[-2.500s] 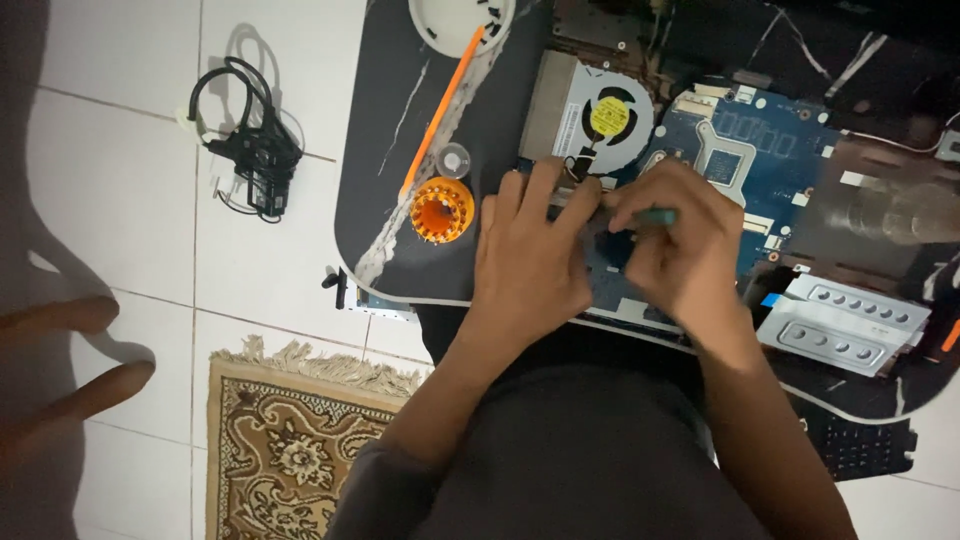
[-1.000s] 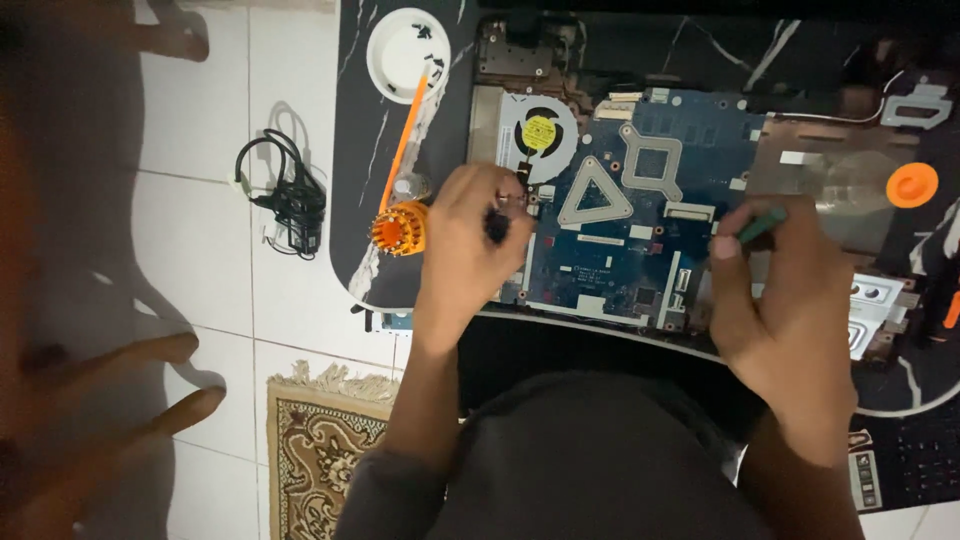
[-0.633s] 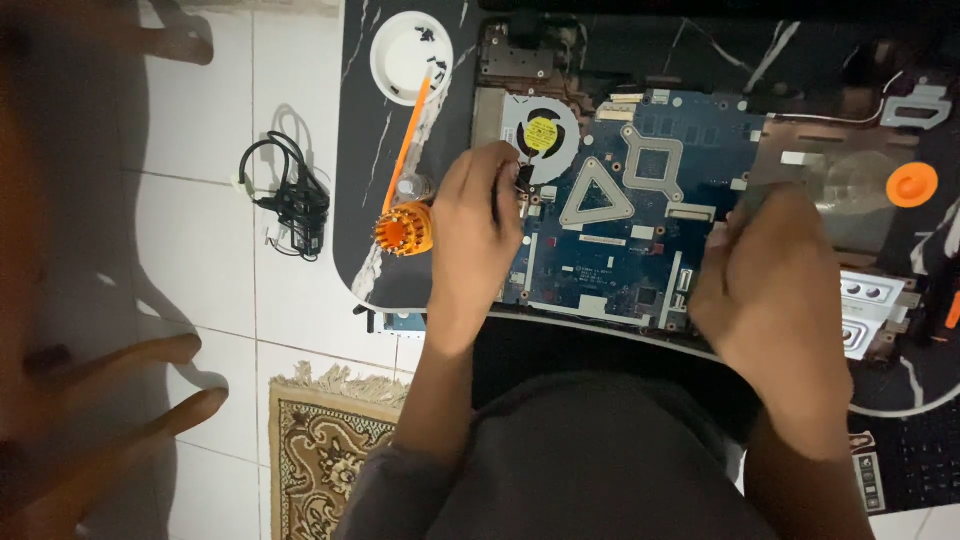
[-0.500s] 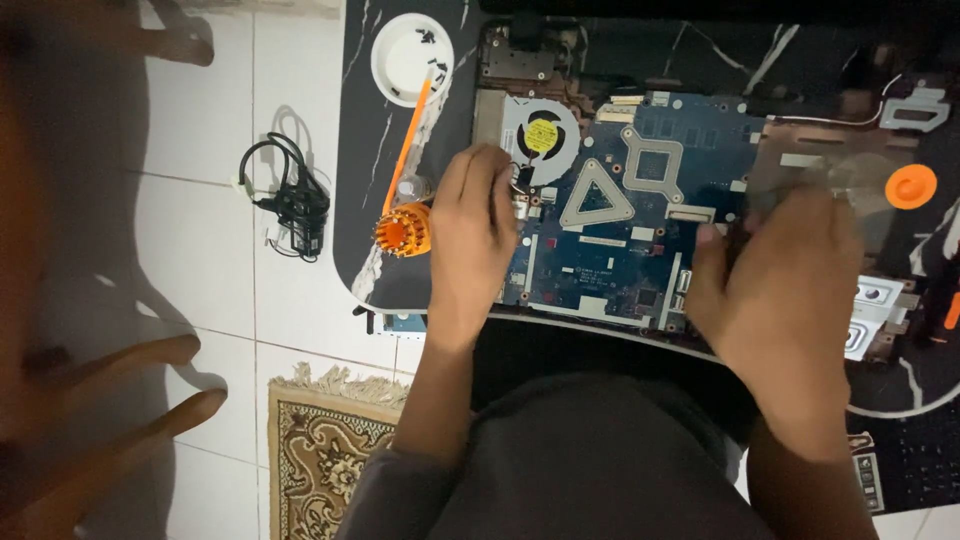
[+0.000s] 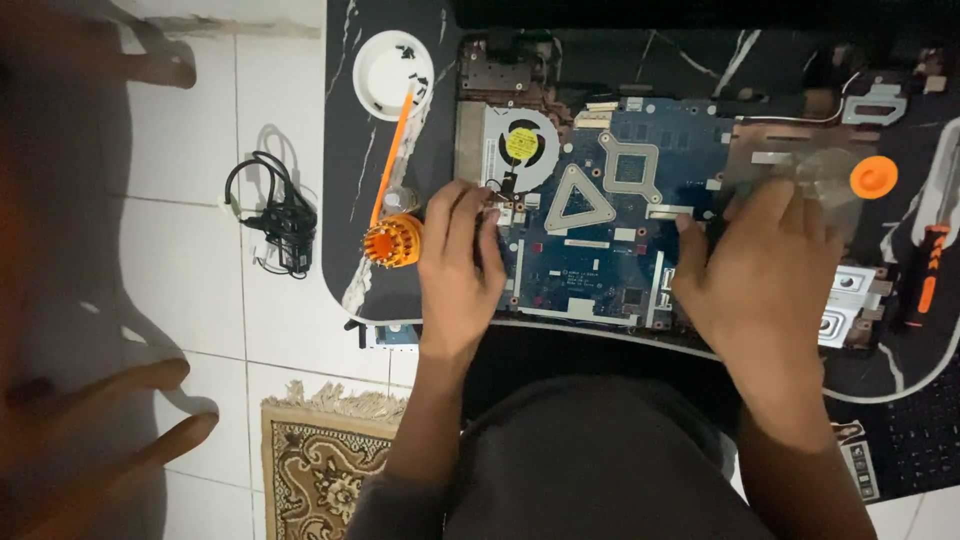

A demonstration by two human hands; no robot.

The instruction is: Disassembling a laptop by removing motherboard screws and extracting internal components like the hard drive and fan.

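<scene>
on a black marble-patterned desk (image 5: 345,120) above white floor tiles, a person works over an opened laptop, its blue motherboard (image 5: 610,230) bared at the centre of the view. the left hand (image 5: 458,270) lies at the board's nine o'clock edge, fingers curled and fingertips (image 5: 492,200) pressed near a small connector just below the cooling fan (image 5: 520,148), which sits at the board's ten o'clock with a yellow label on its hub; whether the fingers pinch anything cannot be told. the right hand (image 5: 760,275) rests flat at the board's three o'clock side, fingers spread loosely and gripping nothing that shows. an orange ridged bit holder (image 5: 391,241) stands just beside the left hand at its nine o'clock, with an orange pry stick (image 5: 391,150) running up from it to a white round dish (image 5: 393,62) holding small dark screws. an orange disc (image 5: 873,177) lies at the right hand's one o'clock, an orange-handled screwdriver (image 5: 930,270) at its three o'clock. a coiled black cable (image 5: 280,215) lies on the tiles, and a patterned rug (image 5: 320,470) at seven o'clock.
</scene>
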